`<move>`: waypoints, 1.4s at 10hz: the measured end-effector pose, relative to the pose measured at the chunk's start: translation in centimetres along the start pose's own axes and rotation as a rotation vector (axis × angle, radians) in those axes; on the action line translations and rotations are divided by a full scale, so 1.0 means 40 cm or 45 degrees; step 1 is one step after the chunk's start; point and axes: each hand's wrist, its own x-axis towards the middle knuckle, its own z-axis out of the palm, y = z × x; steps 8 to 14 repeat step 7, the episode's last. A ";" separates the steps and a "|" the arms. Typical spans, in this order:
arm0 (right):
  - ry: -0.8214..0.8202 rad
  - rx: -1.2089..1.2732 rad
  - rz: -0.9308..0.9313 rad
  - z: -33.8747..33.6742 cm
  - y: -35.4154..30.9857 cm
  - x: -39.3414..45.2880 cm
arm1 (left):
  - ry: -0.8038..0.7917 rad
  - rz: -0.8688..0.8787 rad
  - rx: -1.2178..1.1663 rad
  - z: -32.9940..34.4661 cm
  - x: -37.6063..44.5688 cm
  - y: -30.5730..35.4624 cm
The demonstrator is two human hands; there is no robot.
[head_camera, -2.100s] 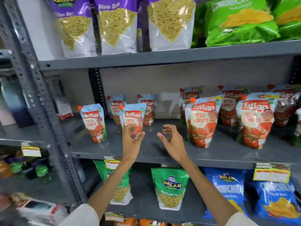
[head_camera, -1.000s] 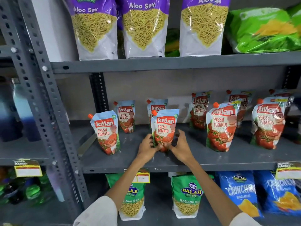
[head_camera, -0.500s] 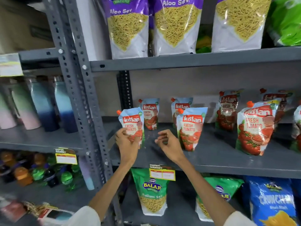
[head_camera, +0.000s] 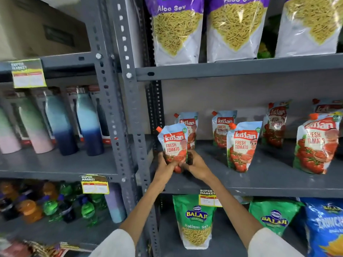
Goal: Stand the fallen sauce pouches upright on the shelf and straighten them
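Several blue-and-red tomato sauce pouches with orange spouts stand on the grey middle shelf [head_camera: 259,184]. The leftmost front pouch [head_camera: 173,143] stands upright near the shelf's left end. My left hand [head_camera: 164,165] grips its lower left side and my right hand [head_camera: 194,164] grips its lower right side. Another front pouch [head_camera: 242,145] stands upright to the right, untouched. Two smaller pouches stand behind, one [head_camera: 190,125] partly hidden by the held pouch, the other [head_camera: 220,128] further right. Larger pouches [head_camera: 315,143] stand at the right.
A perforated grey upright post [head_camera: 130,108] borders the shelf on the left. Aloo sev bags [head_camera: 176,28] fill the shelf above. Snack bags [head_camera: 194,221] sit on the shelf below. Gradient bottles [head_camera: 61,127] stand in the neighbouring bay at left.
Both hands left the middle front pouch and moved left to the leftmost front pouch, closing on its base. My view has shifted left.
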 end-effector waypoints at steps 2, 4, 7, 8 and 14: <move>0.076 -0.104 0.035 -0.066 0.036 -0.014 | -0.148 0.015 0.016 0.055 0.015 0.011; 0.092 -0.128 0.053 -0.108 0.045 -0.033 | -0.172 0.065 0.113 0.096 0.011 0.020; 0.108 -0.164 0.055 -0.111 0.035 -0.049 | -0.044 0.134 0.156 0.102 -0.031 0.029; 0.108 -0.164 0.055 -0.111 0.035 -0.049 | -0.044 0.134 0.156 0.102 -0.031 0.029; 0.108 -0.164 0.055 -0.111 0.035 -0.049 | -0.044 0.134 0.156 0.102 -0.031 0.029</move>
